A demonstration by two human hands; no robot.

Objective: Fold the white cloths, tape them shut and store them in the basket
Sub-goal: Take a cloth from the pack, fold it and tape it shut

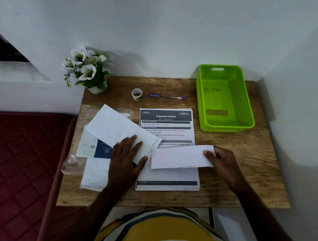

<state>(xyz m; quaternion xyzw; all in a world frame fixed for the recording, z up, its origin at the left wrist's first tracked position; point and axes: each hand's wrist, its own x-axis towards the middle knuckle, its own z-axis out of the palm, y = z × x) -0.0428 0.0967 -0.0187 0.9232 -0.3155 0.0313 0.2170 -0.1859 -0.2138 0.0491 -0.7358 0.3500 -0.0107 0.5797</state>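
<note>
A folded white cloth point(178, 157) lies across the printed sheet in front of me; my right hand point(221, 162) grips its right end, thumb on top. A second white cloth point(116, 129), folded long, slants over the pile at the left. My left hand point(127, 155) rests flat on its lower end with fingers spread. More white cloth point(93, 174) lies under that pile. The tape roll point(137, 94) stands at the back of the table. The green basket point(248, 107) sits at the back right with nothing in it.
A printed instruction sheet point(170, 124) lies at the table's centre, a blue pen point(167, 96) behind it. A flower pot point(94, 73) stands at the back left. Clear plastic wrap and printed cards point(95, 148) lie at the left. A red mattress point(21, 158) borders the table's left side.
</note>
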